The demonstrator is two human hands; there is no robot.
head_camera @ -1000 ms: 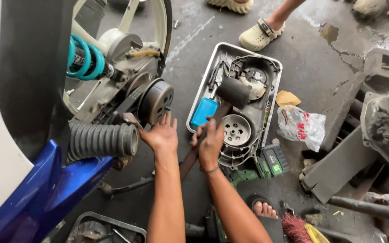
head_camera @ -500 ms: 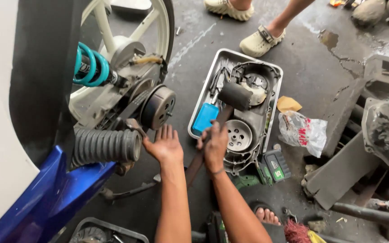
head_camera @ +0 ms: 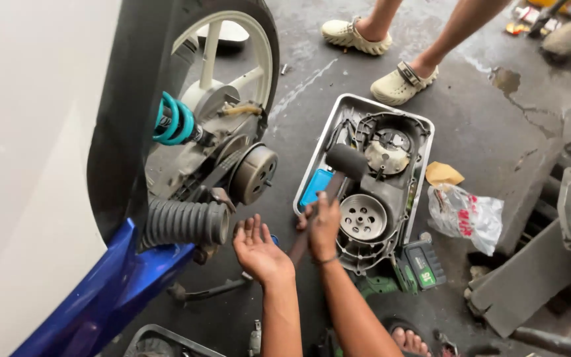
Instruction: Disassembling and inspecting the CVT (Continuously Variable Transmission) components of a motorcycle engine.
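Since the earlier frame the view is sitting higher, taking in more of the wheel, and the left hand (head_camera: 259,250) is now turned palm-up with its fingers spread wide, holding nothing, just beside the ribbed black rubber boot (head_camera: 186,223) of the scooter. The right hand (head_camera: 323,228) is wrapping tightly around the wooden handle of a rubber mallet (head_camera: 345,162), whose black head is hovering over the metal tray (head_camera: 363,104) on the concrete floor. The tray is holding a grey engine cover (head_camera: 381,192), a round perforated pulley plate (head_camera: 363,217) just right of the gripping hand, and a blue flat object (head_camera: 316,186) against its left wall. On the scooter, a clutch drum (head_camera: 254,173) is sitting below a teal shock spring (head_camera: 173,121), in front of the white rear wheel (head_camera: 214,73). A green battery tool (head_camera: 412,268) is lying near the tray's lower end, and a crumpled plastic bag (head_camera: 465,215) is lying to its right. Another person's feet in pale clogs (head_camera: 402,82) are standing beyond the tray.
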